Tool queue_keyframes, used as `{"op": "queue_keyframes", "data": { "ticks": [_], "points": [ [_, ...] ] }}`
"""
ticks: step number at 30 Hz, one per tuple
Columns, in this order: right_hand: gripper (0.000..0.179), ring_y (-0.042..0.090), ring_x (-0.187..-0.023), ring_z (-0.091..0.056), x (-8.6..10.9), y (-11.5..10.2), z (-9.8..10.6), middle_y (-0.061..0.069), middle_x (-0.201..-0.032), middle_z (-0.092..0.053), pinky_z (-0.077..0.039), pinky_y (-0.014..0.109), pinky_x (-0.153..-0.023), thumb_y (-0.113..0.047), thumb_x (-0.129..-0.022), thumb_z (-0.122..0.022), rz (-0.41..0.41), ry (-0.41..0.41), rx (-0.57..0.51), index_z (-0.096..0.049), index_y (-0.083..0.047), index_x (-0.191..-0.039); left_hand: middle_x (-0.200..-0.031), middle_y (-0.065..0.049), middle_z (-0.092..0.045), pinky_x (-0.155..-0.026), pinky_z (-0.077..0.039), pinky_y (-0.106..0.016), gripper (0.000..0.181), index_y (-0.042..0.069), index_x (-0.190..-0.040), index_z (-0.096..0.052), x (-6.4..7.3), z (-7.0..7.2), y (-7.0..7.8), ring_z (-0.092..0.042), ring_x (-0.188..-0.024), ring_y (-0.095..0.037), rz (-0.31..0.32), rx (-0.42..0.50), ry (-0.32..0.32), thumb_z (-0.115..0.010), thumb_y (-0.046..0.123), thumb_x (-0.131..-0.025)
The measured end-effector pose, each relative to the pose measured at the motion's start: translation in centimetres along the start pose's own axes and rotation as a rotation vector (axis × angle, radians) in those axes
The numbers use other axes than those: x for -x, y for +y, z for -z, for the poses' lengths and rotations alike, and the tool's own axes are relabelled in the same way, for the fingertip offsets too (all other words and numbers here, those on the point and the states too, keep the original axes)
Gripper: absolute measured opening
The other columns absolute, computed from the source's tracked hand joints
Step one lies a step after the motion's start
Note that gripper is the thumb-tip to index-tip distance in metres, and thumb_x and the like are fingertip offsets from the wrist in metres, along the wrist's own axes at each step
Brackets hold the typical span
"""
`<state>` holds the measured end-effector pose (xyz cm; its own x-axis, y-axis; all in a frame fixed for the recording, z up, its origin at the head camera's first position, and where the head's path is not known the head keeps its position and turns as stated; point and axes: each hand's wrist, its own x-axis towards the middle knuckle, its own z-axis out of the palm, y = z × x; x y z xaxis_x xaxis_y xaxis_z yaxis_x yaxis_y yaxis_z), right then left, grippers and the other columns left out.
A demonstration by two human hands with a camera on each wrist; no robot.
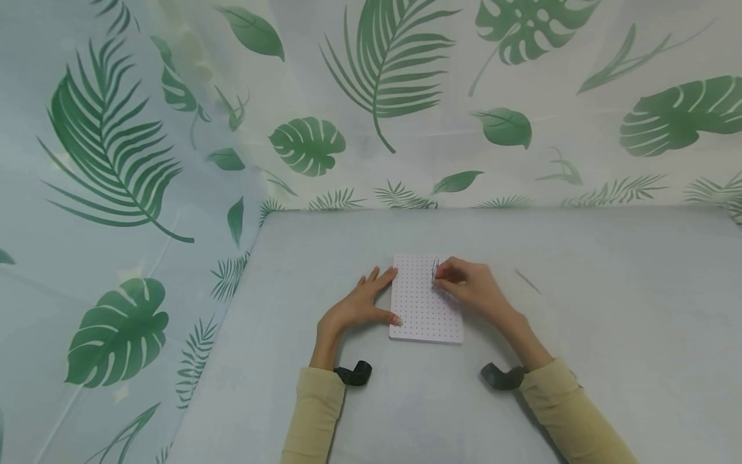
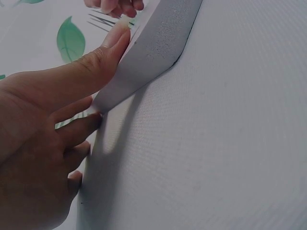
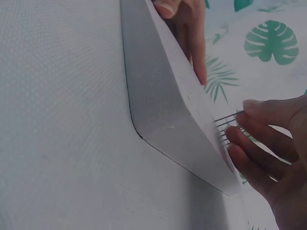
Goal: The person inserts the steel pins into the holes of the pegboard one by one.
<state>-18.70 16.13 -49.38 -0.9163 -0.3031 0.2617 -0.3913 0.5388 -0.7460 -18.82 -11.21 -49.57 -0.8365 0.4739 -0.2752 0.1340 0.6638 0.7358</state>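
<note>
Going by head view, trust the left grip (image 1: 361,303), spread along the left edge of the dotted board (image 1: 426,312) on the worktop (image 1: 637,322); by left wrist, press that thumb (image 2: 115,45) lightly; by right wrist, go easy with the right grip (image 3: 261,141), pinching a thin pin (image 3: 229,116), and aim dead square.

A pale table (image 1: 614,335) in a corner of leaf-printed curtains.
The left curtain (image 1: 162,264) and the far curtain (image 1: 417,164) are whitish, printed with green palm fronds (image 1: 383,61), split monstera leaves (image 1: 118,332) and plain oval leaves (image 1: 507,125). They meet near the far left corner of the table, whose surface shows a fine woven texture. The light is soft; the left curtain looks bluish, the far one more creamy.
</note>
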Motion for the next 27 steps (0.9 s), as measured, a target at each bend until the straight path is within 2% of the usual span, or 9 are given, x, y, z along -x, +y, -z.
{"op": "queue_keyframes", "data": {
  "ticks": [6,15,20,27],
  "points": [
    [0.011,0.019,-0.083,-0.072,0.1,-0.1,-0.3,0.004,-0.091,-0.076,-0.062,0.035,-0.079,-0.003,-0.087,-0.08,0.003,0.014,0.027,-0.074,-0.008,-0.096,-0.173,-0.005,-0.012,-0.13,-0.005,-0.053,0.108,0.026,-0.165,-0.025,0.1,0.0,-0.1,0.002,-0.161,-0.027,-0.001,0.002,-0.003,-0.09,0.034,-0.079],
    [0.011,0.017,-0.084,-0.072,0.1,0.7,0.4,0.0,-0.09,-0.078,-0.06,0.031,-0.08,-0.011,-0.087,-0.082,-0.054,-0.024,0.073,-0.077,-0.012,-0.096,-0.173,-0.005,-0.013,-0.131,-0.005,-0.052,0.108,0.025,-0.165,-0.025,0.1,0.0,-0.1,0.002,-0.161,-0.025,-0.003,-0.016,-0.003,-0.089,0.033,-0.079],
    [0.012,0.019,-0.087,-0.074,0.0,1.1,1.3,0.001,-0.093,-0.078,-0.06,0.034,-0.082,-0.01,-0.088,-0.081,-0.054,-0.039,0.083,-0.078,-0.011,-0.099,-0.173,-0.004,-0.013,-0.131,-0.004,-0.051,0.108,0.026,-0.165,-0.025,0.1,0.0,-0.1,0.002,-0.161,-0.025,-0.001,-0.019,0.0,-0.089,0.033,-0.079],
    [0.012,0.024,-0.09,-0.075,0.1,1.5,2.4,0.005,-0.098,-0.079,-0.061,0.04,-0.083,-0.005,-0.089,-0.078,-0.027,-0.02,0.11,-0.078,-0.009,-0.101,-0.173,-0.004,-0.011,-0.131,-0.005,-0.052,0.108,0.027,-0.165,-0.025,0.0,0.0,-0.2,0.002,-0.161,-0.026,0.005,-0.017,-0.001,-0.09,0.033,-0.079]
  ]
}}
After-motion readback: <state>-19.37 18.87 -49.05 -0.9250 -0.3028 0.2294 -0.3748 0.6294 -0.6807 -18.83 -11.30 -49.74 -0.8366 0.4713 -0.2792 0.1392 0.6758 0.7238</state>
